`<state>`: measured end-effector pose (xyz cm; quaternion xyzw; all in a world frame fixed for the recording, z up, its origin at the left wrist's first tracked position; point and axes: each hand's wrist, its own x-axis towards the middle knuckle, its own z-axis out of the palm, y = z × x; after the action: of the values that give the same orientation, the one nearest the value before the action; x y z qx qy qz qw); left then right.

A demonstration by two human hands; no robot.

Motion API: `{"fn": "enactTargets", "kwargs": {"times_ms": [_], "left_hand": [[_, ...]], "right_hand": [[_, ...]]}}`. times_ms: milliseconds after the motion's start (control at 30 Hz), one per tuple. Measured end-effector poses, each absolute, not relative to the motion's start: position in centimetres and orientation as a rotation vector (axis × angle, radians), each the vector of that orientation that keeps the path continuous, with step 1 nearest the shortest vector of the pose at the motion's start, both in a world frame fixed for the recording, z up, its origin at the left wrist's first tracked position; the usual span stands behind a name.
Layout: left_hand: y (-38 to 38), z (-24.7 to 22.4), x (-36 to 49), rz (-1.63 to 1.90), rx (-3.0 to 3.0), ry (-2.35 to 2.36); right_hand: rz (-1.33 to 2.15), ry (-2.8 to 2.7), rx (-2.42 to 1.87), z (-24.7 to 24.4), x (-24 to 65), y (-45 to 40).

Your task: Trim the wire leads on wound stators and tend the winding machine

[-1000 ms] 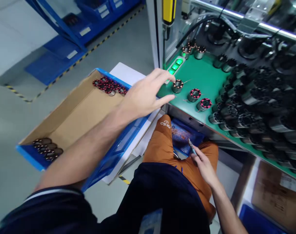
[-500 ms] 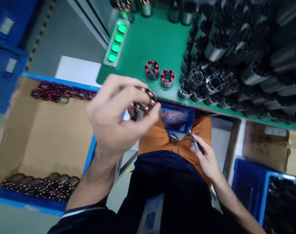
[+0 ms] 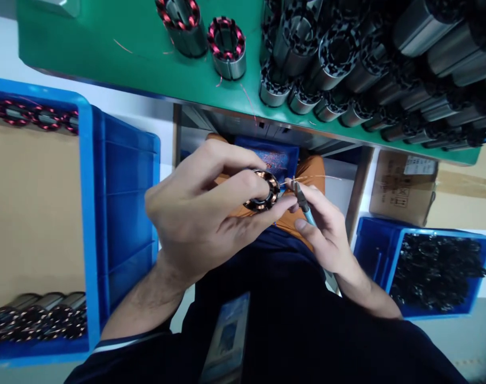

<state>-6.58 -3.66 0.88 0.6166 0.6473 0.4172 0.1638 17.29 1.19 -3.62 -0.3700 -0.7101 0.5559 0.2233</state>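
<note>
My left hand (image 3: pixel 210 208) is closed around a motor stator (image 3: pixel 273 193), a ring wound with copper-coloured wire, its wound end turned to the right. A thin copper wire (image 3: pixel 318 176) runs rightward from the stator's edge. In my right hand (image 3: pixel 326 226) is a pair of cutting pliers (image 3: pixel 302 201) with light-blue handles. Their jaws are at the wire, close beside the stator. Both hands are over my lap, below the green table's front edge.
Two stators with pink-red windings (image 3: pixel 226 47) stand on the green table (image 3: pixel 106 58), near rows of bare stator cores (image 3: pixel 302 98). A blue crate (image 3: pixel 88 224) at left holds wound stators. At right are a cardboard box (image 3: pixel 403 186) and a blue bin (image 3: pixel 398 272) of black parts.
My right hand has come up and left with the pliers to meet the stator. My left hand still holds the stator, now lower and further right. The view has shifted closer to the table.
</note>
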Motion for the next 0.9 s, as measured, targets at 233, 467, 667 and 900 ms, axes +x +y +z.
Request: {"fn": "enactTargets", "kwargs": {"times_ms": [233, 467, 667, 900], "left_hand": [[-4.5, 0.9, -6.7, 1.200, 1.663, 1.808], [-4.9, 0.4, -6.7, 1.208, 1.469, 1.727], [-3.9, -2.5, -6.7, 1.327, 1.382, 1.709], [-3.5, -4.2, -5.5, 1.373, 0.655, 1.312]], "right_hand": [[1.435, -2.026, -1.027, -2.7, 16.8, 1.0], [1.461, -1.965, -1.030, -3.0, 16.4, 0.7], [1.601, -1.805, -1.264, -6.2, 16.1, 1.6], [1.013, -2.194, -1.168, -6.2, 16.6, 2.7]]}}
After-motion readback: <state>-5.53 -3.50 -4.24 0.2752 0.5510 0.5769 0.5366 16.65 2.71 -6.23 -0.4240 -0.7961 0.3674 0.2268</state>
